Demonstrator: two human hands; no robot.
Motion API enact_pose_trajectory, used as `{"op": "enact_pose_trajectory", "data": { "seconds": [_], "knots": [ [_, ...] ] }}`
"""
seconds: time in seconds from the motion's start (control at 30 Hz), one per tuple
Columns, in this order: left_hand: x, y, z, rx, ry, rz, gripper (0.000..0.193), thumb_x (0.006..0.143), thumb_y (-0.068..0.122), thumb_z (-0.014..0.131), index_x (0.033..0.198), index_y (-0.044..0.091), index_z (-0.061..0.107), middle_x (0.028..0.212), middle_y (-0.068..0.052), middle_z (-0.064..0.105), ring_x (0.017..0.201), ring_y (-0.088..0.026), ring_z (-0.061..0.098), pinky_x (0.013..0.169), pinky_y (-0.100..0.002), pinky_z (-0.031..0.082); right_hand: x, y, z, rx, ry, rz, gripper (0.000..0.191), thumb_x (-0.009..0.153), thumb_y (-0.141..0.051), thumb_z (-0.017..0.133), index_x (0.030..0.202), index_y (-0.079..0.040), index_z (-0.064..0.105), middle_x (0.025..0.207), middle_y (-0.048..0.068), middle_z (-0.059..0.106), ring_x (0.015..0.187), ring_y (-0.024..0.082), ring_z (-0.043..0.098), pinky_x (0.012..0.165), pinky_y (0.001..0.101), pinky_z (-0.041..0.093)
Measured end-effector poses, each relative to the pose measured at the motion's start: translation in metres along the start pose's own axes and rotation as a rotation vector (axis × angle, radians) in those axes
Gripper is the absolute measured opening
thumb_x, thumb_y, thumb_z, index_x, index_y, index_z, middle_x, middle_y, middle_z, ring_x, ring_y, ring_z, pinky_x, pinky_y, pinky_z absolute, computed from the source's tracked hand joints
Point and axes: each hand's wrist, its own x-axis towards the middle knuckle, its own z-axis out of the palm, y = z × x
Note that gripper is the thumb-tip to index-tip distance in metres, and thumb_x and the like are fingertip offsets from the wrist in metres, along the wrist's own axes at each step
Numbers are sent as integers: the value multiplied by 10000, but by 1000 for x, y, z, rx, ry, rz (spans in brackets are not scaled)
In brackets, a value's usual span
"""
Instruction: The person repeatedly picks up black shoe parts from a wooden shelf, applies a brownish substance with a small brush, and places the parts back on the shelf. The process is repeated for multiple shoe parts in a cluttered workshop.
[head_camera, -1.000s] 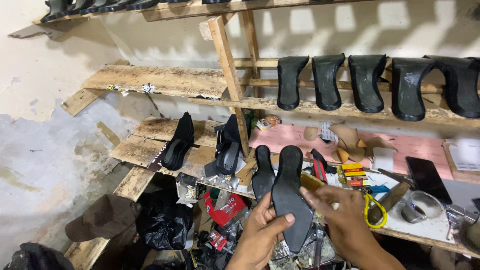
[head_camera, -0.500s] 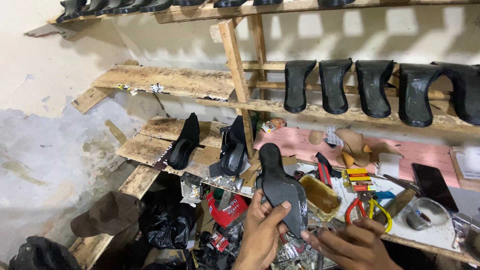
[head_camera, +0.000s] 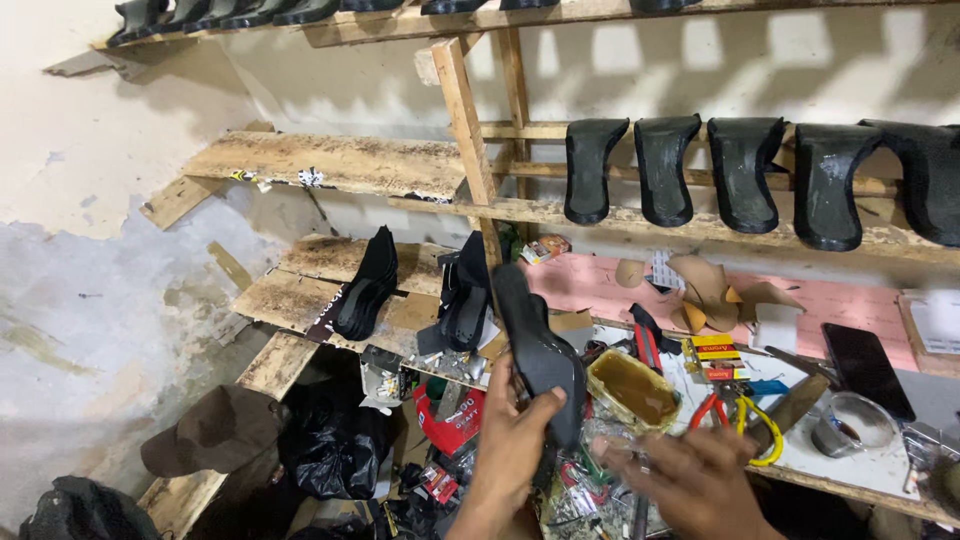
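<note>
The right hand (head_camera: 690, 480) is motion-blurred, its fingers (head_camera: 640, 455) smeared, so what they touch cannot be told. The black sole's (head_camera: 535, 350) lower end is hidden behind the left hand's (head_camera: 515, 440) fingers (head_camera: 540, 405). Both wrists run off the bottom edge.

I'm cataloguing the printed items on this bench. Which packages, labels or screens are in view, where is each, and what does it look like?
Small box: on the bench right of the glue tray, flat, yellow and red.
Red bag: below the bench edge, left of the left hand, crumpled, white print.
Phone: lying flat at the bench's right, dark blank screen.
Small packet: on the pink sheet by the post, multicoloured.
</note>
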Motion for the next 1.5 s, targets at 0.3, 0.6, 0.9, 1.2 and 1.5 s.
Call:
{"op": "enact_pose_trajectory", "data": {
  "seconds": [0.3,0.6,0.9,1.2,1.5],
  "knots": [
    [22,39,-10,133,-48,172,949,789,-93,675,1581,121,198,981,-154,767,848,-148,770,758,-254,658,2,48,37,-260,-722,418,673,830,-574,523,1407,-238,608,1618,21,396,1447,424,287,1022,725,260],
    [39,3,-5,50,-242,-45,347,887,-14,695,1223,-89,651,995,-81,766,825,-91,692,766,-244,574,13,57,4,477,-397,930,367,1099,-324,487,1367,-254,728,1066,-79,701,1284,289,432,1138,480,371],
    [29,-6,12,52,-397,-163,429,887,6,674,1306,-70,621,1047,-42,757,863,-61,677,809,-225,558,63,61,-29,-189,-243,-20,662,729,-84,671,1344,-328,671,1204,-38,642,1071,270,452,957,452,386],
    [23,-7,9,-90,-458,-235,462,882,-38,670,1342,-72,633,1073,-101,752,913,-109,699,854,-238,556,60,61,-16,-250,-147,-62,677,688,-76,683,1284,-395,726,1234,-141,632,1054,220,454,936,415,315],
    [34,-13,-1,-213,-240,-322,374,868,-26,683,1239,-77,664,1034,-106,751,882,-130,718,826,-263,579,21,52,-37,-73,-13,-231,326,894,-367,677,1217,-408,702,1334,-164,609,1051,132,462,914,353,288]
  ]
}}
